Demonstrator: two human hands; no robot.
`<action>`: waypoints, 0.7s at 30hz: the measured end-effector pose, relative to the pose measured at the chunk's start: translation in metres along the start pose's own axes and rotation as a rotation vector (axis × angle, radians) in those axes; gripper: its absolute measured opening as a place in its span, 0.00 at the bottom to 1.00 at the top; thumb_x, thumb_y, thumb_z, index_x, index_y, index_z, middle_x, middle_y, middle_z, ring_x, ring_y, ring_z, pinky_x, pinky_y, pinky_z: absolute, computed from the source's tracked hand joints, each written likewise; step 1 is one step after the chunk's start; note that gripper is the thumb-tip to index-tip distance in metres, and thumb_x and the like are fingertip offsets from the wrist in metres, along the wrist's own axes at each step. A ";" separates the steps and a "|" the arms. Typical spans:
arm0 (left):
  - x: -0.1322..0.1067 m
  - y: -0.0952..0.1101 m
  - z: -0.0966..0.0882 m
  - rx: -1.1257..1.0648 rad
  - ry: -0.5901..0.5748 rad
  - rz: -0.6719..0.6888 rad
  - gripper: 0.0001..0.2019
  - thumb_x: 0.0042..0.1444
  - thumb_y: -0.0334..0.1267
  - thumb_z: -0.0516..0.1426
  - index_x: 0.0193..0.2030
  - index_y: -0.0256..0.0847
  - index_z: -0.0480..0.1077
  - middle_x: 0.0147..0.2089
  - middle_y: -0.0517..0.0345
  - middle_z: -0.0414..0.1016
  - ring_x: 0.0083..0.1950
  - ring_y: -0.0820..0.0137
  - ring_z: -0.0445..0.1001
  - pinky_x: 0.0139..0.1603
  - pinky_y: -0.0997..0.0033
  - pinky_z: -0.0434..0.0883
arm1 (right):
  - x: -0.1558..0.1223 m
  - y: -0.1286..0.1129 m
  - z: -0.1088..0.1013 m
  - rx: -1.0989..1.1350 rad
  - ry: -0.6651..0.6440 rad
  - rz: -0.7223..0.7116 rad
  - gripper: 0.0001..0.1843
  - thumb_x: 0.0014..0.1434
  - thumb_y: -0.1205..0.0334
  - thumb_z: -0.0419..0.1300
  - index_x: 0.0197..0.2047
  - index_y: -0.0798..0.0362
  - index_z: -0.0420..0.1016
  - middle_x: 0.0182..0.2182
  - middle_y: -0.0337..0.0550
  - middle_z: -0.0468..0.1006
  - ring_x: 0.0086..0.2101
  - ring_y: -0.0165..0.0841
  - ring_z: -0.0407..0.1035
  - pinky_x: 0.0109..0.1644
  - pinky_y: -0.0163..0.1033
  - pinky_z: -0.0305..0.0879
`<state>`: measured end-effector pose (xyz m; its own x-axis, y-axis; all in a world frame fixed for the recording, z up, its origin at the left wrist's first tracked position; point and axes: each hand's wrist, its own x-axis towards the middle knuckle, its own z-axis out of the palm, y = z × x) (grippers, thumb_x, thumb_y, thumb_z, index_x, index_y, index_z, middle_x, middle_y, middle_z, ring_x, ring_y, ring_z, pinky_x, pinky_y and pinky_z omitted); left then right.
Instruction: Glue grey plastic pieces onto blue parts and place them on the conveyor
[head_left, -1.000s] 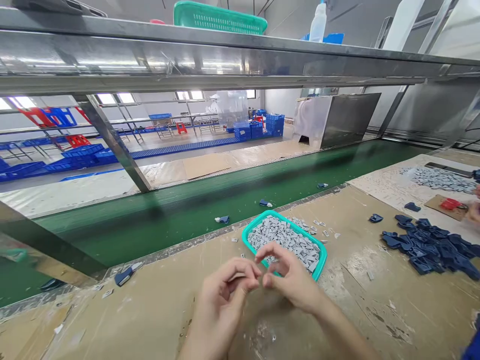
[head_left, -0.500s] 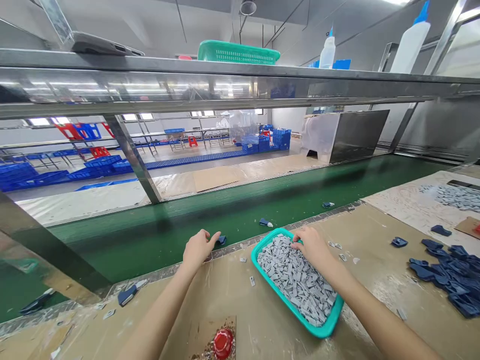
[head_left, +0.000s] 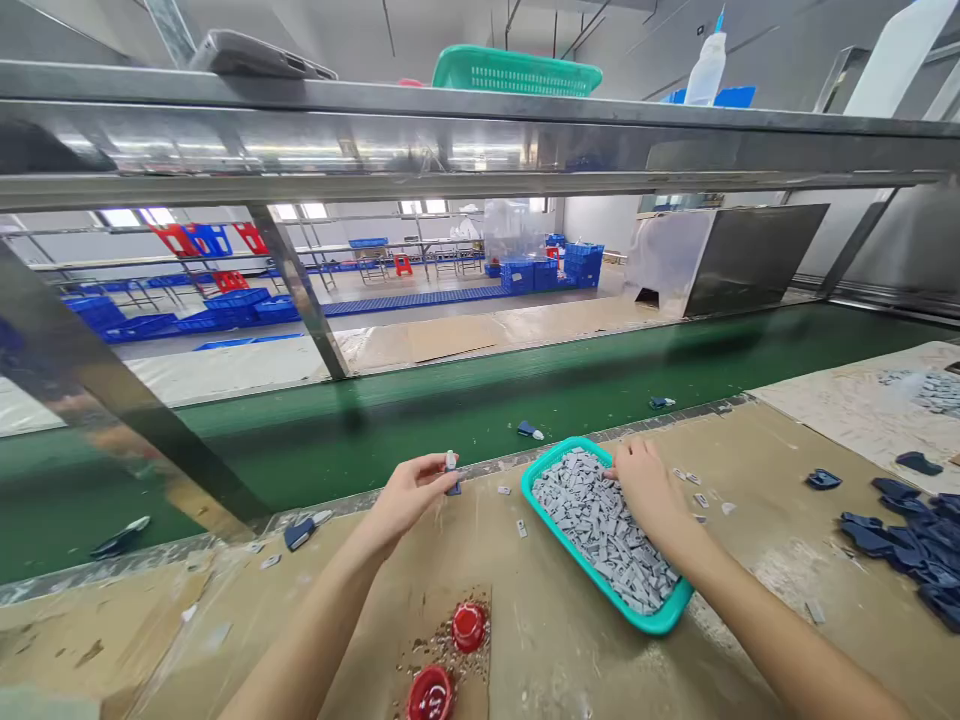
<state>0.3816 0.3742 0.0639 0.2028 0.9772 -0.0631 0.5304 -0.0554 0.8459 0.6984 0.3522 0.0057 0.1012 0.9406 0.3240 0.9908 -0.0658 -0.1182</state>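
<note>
My left hand [head_left: 409,495] is shut on a small blue-and-white piece [head_left: 451,476] at the table's edge, just short of the green conveyor belt [head_left: 450,425]. My right hand [head_left: 641,487] rests at the far rim of a teal plastic basket [head_left: 577,560], its fingertips among the grey pieces [head_left: 604,525] heaped inside. Whether those fingers hold a piece is hidden. Several small pale scraps [head_left: 697,500] lie on the table just beyond my right hand.
Two red caps [head_left: 469,627] sit on brown card [head_left: 450,640] near me. A heap of dark blue pieces [head_left: 900,545] lies at right, and a grey heap [head_left: 937,392] lies on a pale sheet beyond it. A steel shelf [head_left: 450,125] spans above the belt.
My left hand has closed on the small blue piece it was beside and lifted it slightly. My right hand remains at the basket, and the view has shifted slightly.
</note>
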 end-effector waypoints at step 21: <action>-0.188 -0.014 0.027 -1.038 0.557 -0.381 0.21 0.32 0.35 0.71 0.35 0.39 0.71 0.37 0.54 0.80 0.40 0.62 0.78 0.36 0.73 0.76 | -0.109 -0.136 -0.013 1.432 -0.628 0.105 0.15 0.49 0.52 0.66 0.29 0.57 0.77 0.25 0.45 0.78 0.26 0.32 0.69 0.29 0.34 0.64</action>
<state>0.3583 0.1862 0.0499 -0.3338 0.8635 -0.3780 -0.4756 0.1919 0.8585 0.5540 0.2538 -0.0012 -0.2517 0.9594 -0.1274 0.0387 -0.1216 -0.9918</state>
